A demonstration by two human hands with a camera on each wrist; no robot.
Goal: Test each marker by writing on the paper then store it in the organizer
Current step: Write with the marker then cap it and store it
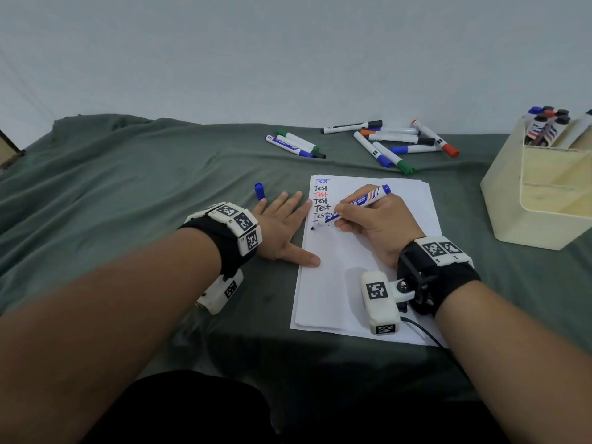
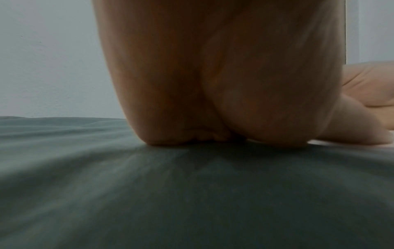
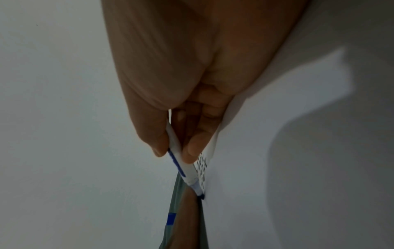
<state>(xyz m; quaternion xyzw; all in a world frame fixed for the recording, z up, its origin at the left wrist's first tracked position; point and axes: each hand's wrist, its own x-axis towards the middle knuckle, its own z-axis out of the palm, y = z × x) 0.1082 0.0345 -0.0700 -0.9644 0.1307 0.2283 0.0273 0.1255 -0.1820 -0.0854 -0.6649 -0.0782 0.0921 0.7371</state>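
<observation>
our right hand (image 1: 378,219) pinches the blue marker (image 1: 355,206), its long axis slanting up and away from the tip on the paper (image 1: 358,277), while the cap (image 1: 259,191) lies just beyond our flat, spread left hand (image 1: 282,229), the nearer one.

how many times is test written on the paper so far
6, in one column at the paper's top left: top blue, then black, red, black, black, and a faint one. A seventh is just begun at the marker tip.
</observation>
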